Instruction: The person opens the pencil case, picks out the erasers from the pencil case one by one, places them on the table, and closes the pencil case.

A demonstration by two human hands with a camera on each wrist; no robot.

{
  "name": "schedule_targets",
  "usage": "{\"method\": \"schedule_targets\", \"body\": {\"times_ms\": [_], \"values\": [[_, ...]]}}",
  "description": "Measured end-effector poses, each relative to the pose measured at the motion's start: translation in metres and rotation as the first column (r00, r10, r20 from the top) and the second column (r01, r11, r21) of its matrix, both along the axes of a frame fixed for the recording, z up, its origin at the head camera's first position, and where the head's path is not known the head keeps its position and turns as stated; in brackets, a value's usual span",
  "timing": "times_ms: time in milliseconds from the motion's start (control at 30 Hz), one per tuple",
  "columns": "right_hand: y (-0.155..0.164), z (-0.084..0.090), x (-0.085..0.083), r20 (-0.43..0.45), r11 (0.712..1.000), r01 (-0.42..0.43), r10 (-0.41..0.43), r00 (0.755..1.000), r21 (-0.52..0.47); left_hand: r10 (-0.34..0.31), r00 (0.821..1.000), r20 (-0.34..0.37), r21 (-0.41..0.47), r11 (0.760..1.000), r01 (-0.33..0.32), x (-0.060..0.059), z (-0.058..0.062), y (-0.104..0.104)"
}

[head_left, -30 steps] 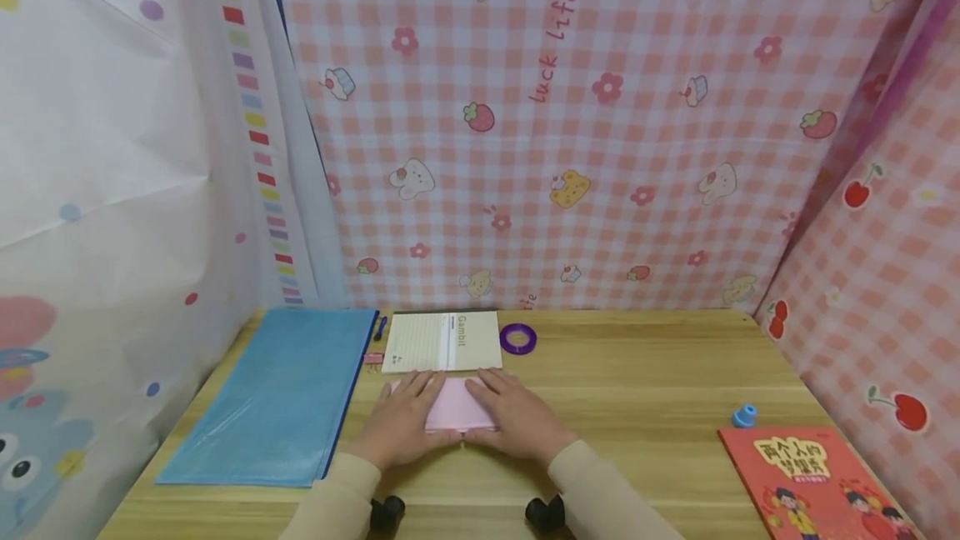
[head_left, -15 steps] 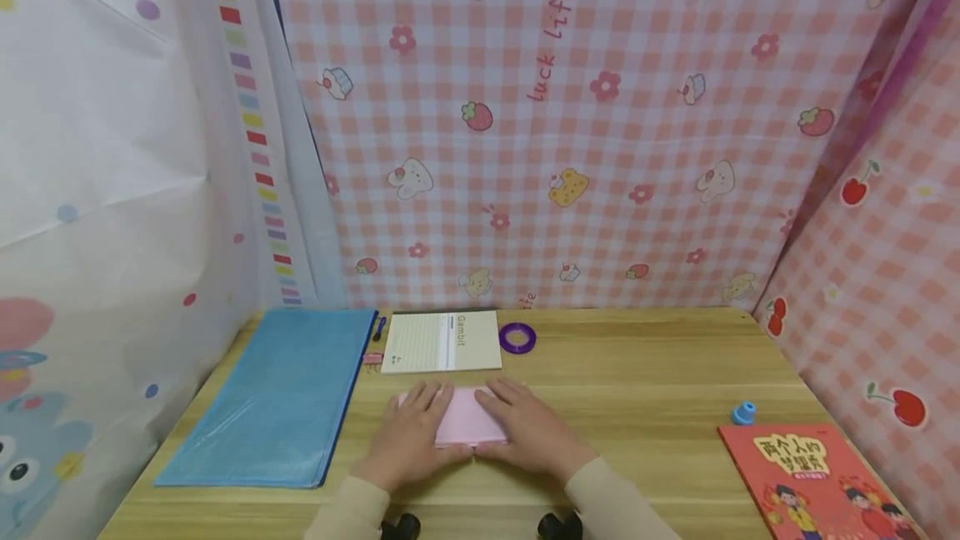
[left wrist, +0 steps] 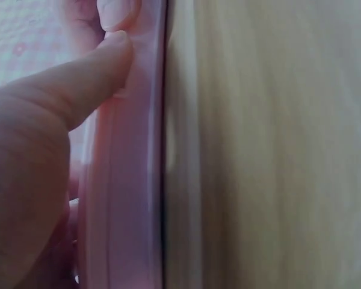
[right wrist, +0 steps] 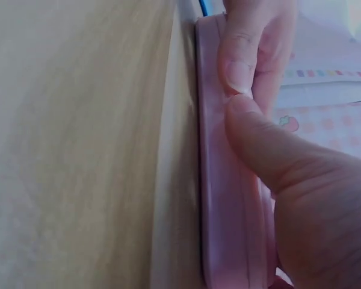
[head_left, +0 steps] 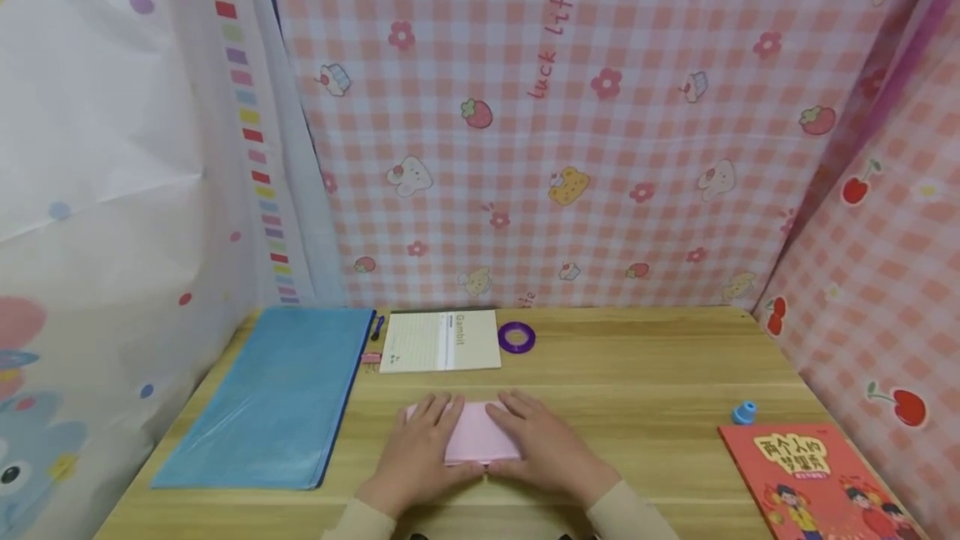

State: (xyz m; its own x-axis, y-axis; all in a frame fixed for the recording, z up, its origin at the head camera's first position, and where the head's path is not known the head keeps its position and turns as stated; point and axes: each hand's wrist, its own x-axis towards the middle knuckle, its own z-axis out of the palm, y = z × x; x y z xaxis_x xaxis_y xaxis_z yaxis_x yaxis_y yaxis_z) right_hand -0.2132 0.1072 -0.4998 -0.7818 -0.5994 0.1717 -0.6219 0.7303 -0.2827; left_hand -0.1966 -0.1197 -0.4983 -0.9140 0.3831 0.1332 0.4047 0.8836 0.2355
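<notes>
A pink case (head_left: 483, 433) with a seam along its front side lies on the wooden table, in front of me. My left hand (head_left: 422, 452) holds its left end and my right hand (head_left: 551, 452) its right end. Fingers spread over the top on both sides, partly covering it. Both thumbs rest against the front side, their tips meeting near the middle. Close up in the left wrist view, the case (left wrist: 132, 180) shows a smooth pink side under the thumb. Seen from the right wrist, the case (right wrist: 222, 198) has a rounded end, low on the tabletop.
Behind the case lie a notebook (head_left: 420, 340) and a purple ring (head_left: 517, 337). A blue folder (head_left: 262, 398) covers the table's left side, with small items (head_left: 371, 357) beside it. At right are a red book (head_left: 821, 473) and a small blue cone-shaped object (head_left: 744, 412).
The pink case has slid toward me and slightly right, carried along by both hands. The gap between it and the notebook has widened. Both hands keep their hold.
</notes>
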Motion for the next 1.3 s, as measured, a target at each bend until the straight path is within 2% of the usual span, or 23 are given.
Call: {"method": "schedule_targets", "body": {"times_ms": [167,333,600,767,833,1033,1300], "values": [[0.002,0.001,0.008,0.019,1.000,-0.001,0.001,1.000,0.015,-0.006,1.000,0.005,-0.006,1.000,0.006,0.007,0.001,0.001],[0.007,0.003,0.013,-0.008,1.000,-0.009,0.009,1.000,0.018,-0.033,0.999,-0.008,-0.008,0.999,0.033,0.011,0.004,0.003],[0.015,0.009,0.020,-0.038,1.000,-0.016,0.017,0.999,0.018,-0.110,0.994,0.013,-0.010,0.994,0.110,0.011,0.011,0.001],[0.018,0.011,0.018,-0.039,0.999,-0.021,0.022,0.999,0.025,-0.170,0.985,-0.015,0.029,0.985,0.170,0.010,0.014,-0.005],[0.020,0.011,0.018,-0.031,0.999,-0.024,0.025,0.999,0.024,-0.183,0.983,0.001,0.047,0.982,0.182,0.010,0.014,-0.006],[0.026,0.010,0.014,-0.029,0.999,-0.043,0.043,0.999,0.018,-0.185,0.981,0.059,0.065,0.981,0.182,0.007,0.013,-0.006],[0.032,0.008,0.012,-0.061,0.997,-0.079,0.080,0.995,0.020,-0.184,0.980,0.072,0.065,0.982,0.179,0.006,0.010,-0.005]]}}
